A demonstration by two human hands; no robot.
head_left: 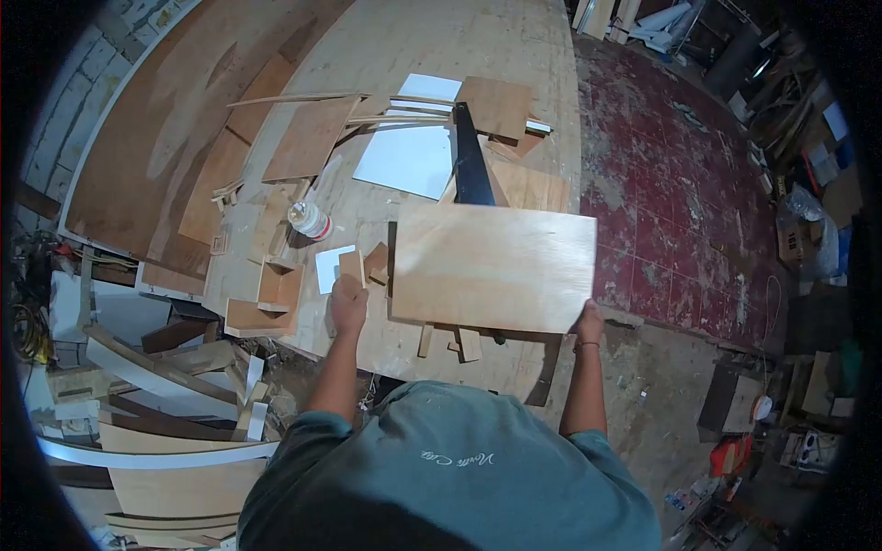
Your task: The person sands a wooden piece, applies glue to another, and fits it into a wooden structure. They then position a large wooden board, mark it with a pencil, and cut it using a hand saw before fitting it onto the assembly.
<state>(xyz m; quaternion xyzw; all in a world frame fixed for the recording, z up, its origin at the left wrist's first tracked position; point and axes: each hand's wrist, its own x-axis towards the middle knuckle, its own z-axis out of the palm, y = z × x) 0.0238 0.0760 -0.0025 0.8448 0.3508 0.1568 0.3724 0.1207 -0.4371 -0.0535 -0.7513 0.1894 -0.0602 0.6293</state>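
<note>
From the head view, the left hand (349, 308) is closed around a small brown wooden block (352, 265), holding it upright just beside a small white square card (328, 269) on the pale plywood surface (441, 55). The right hand (588, 323) pinches the lower right corner of a large rectangular light plywood panel (491, 266). The panel lies flat across the surface's near edge, its right end jutting out over the red tiled floor (671, 211). An open little wooden box (276, 298) sits left of the left hand. A white plastic bottle with a red cap (310, 220) lies on its side further back, near a white sheet (409, 158) and a long black bar (471, 165).
</note>
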